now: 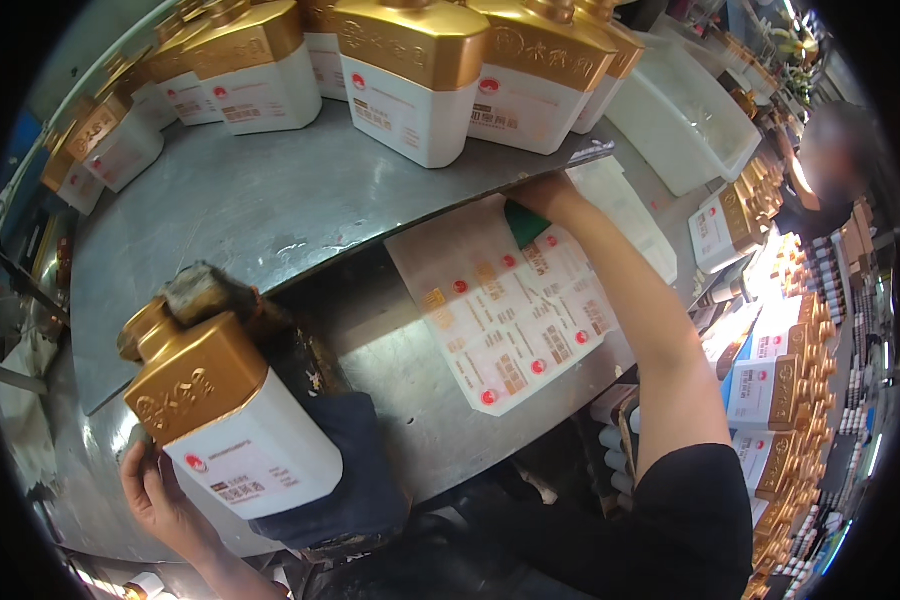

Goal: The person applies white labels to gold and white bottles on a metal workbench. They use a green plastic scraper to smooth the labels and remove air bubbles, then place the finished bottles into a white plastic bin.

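A wide grey metal worktable (270, 200) curves across the view. Along its far edge stands a row of white rectangular bottles with gold shoulders and caps (410, 70). Lower down, on a second grey metal shelf (420, 400), lies a white sheet of small printed labels with red dots (510, 310), flat and slightly askew.

Near the left, one more white flask-shaped bottle with a gold top (235, 425) lies tilted on a dark blue cloth (355, 470). The left hand (155, 495) cups its lower end from beneath, fingers curled against the white body.

The right hand (545, 195) reaches to the sheet's far corner at the worktable edge, fingers closed on a small green pad (525, 225) that touches the sheet. To the right, more gold-and-white bottles (780, 400) crowd together beside a white plastic tub (685, 120).
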Available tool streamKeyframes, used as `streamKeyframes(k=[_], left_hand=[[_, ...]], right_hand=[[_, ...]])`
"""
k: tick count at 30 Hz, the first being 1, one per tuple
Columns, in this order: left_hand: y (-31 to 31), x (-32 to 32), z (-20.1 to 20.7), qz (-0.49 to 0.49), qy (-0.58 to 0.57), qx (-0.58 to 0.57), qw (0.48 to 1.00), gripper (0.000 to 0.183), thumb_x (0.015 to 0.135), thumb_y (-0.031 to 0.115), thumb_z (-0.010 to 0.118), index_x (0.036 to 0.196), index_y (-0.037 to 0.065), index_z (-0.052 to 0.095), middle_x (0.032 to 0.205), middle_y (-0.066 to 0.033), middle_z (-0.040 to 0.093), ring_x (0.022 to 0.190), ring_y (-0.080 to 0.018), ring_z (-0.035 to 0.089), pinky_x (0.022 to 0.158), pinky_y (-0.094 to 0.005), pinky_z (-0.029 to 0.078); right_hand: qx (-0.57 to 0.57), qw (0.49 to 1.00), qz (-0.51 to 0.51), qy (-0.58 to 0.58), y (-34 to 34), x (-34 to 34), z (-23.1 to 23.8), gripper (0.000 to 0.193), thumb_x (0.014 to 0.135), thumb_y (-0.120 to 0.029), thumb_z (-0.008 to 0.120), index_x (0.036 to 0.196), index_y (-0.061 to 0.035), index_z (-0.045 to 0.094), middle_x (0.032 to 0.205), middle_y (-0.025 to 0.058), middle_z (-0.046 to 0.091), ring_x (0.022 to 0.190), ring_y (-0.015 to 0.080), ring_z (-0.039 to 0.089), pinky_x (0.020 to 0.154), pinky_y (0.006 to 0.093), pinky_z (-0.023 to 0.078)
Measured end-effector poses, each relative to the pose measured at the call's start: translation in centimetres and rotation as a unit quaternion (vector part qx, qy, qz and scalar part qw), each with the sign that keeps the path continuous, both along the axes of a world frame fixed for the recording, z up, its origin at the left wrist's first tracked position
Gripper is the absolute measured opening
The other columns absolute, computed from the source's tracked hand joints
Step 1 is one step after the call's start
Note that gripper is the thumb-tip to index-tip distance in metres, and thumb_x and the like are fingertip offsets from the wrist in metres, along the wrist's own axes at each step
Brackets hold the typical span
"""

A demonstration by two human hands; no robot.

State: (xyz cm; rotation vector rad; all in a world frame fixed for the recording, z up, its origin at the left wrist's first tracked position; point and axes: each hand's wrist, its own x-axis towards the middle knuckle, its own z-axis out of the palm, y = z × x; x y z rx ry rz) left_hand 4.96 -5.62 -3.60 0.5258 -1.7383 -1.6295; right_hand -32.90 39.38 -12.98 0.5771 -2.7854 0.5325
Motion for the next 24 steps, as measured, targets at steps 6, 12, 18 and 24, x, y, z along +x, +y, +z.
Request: streamKeyframes(k=[6,12,18,24], left_hand=[[1.8,0.2,0.9,0.019,-0.014,-0.037,0.999,0.026,0.097,0.004,0.048,0.12,-0.002,0.059,0.117,-0.0084,0.06,0.1,-0.012,0.054,0.091,-0.0254,0.043],[7.4,-2.7,11.1,-0.276,-0.01,-0.211,0.938,0.035,0.102,0.027,0.043,0.114,0.004,0.066,0.111,-0.0107,0.061,0.107,-0.0211,0.049,0.096,-0.0332,0.036],[5.1,-3.0,11.8,-0.315,0.004,-0.215,0.925,0.029,0.099,0.032,0.05,0.099,0.008,0.067,0.104,-0.0104,0.058,0.105,-0.0272,0.045,0.097,-0.0355,0.034],[2.8,-5.6,10.8,-0.183,-0.039,-0.32,0.929,0.017,0.086,0.022,0.069,0.084,0.006,0.065,0.08,-0.0069,0.05,0.088,-0.025,0.043,0.079,-0.0344,0.038]], right_hand=[[-0.148,0.948,0.129,-0.253,-5.5,14.5,11.1,0.012,0.088,-0.014,0.065,0.089,-0.0022,0.066,0.078,0.0041,0.068,0.067,0.0129,0.063,0.064,0.0271,0.049],[-0.368,0.746,0.296,-0.468,-15.4,24.4,24.5,0.013,0.091,-0.014,0.067,0.09,-0.0006,0.064,0.08,-0.0001,0.064,0.067,0.0056,0.057,0.062,0.02,0.046],[-0.388,0.769,0.273,-0.428,-19.9,25.0,24.5,0.015,0.093,-0.015,0.066,0.094,0.0005,0.065,0.082,-0.0002,0.064,0.068,0.0041,0.056,0.061,0.0194,0.045],[-0.331,0.858,0.236,-0.313,-22.9,23.5,23.6,0.014,0.089,-0.013,0.067,0.09,0.0012,0.067,0.073,-0.0008,0.064,0.066,0.0043,0.057,0.059,0.0204,0.046]])
